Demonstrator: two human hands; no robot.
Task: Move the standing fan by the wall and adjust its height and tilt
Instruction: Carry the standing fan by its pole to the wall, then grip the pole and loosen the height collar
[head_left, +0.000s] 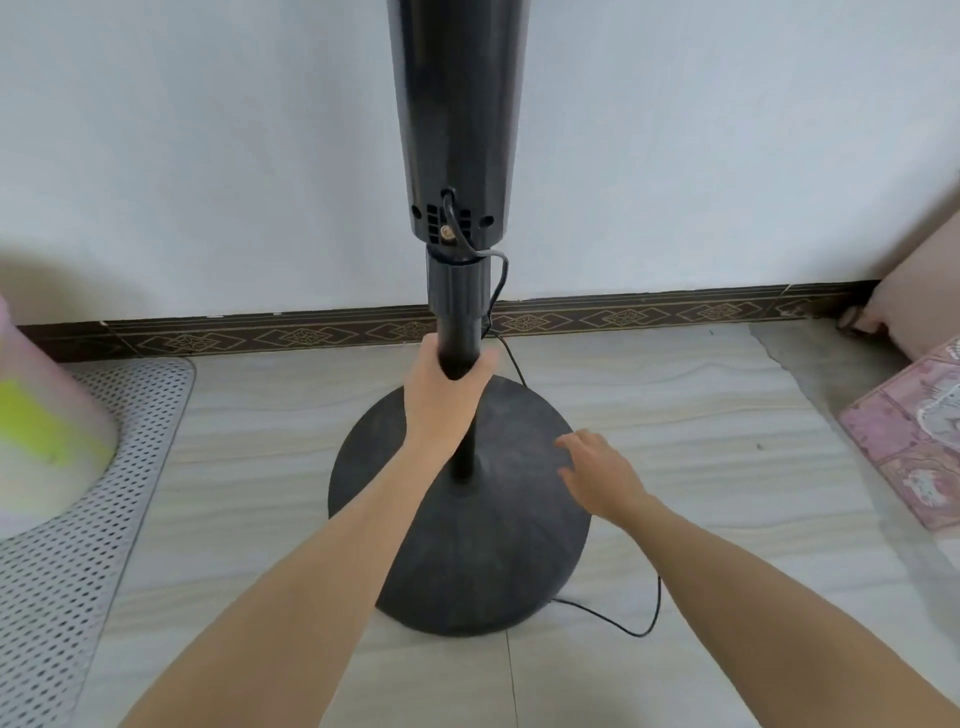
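Head view, left hand (441, 395) grip around fan pole (460, 312), right hand (597, 473) free

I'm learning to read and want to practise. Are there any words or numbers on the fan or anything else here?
No words or numbers can be read anywhere in this picture.
Fan column: plain black, no label showing.
Fan base: plain and dark, no writing.
Skirting border: only a diamond pattern, no letters.
Pink cloth: cartoon-like pictures, too blurred to tell if any letters are there.
Pink and green thing: blurred, nothing readable.
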